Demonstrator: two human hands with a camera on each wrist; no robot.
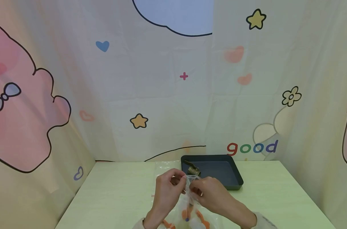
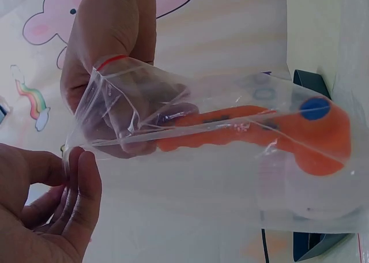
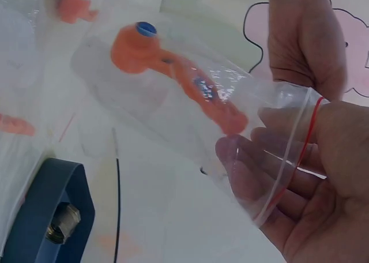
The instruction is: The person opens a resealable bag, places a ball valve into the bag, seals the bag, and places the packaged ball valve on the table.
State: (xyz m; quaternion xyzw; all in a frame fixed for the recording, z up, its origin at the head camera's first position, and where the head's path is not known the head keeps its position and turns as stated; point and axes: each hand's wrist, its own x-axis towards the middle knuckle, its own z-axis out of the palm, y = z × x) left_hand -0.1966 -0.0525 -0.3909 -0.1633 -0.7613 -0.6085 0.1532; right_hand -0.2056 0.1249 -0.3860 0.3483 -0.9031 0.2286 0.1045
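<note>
My left hand (image 1: 168,190) pinches the mouth of a clear zip bag (image 2: 222,185) between thumb and fingers. The bag hangs down over the table, a red zip line along its open edge. Inside it is a valve with an orange lever (image 2: 323,133), a round blue cap on its hub and a pale body below, partly veiled by plastic. My right hand (image 1: 214,194) reaches through the bag's mouth with loosely bent fingers. Its fingertips (image 3: 230,147) are right at the free end of the orange lever, seen through the film.
A dark tray (image 1: 223,175) stands at the back of the table, holding a brass valve (image 1: 194,171) with a dark lever. More clear plastic with orange pieces (image 1: 202,219) lies at the near edge, below my hands. A printed curtain (image 1: 162,73) hangs behind the table.
</note>
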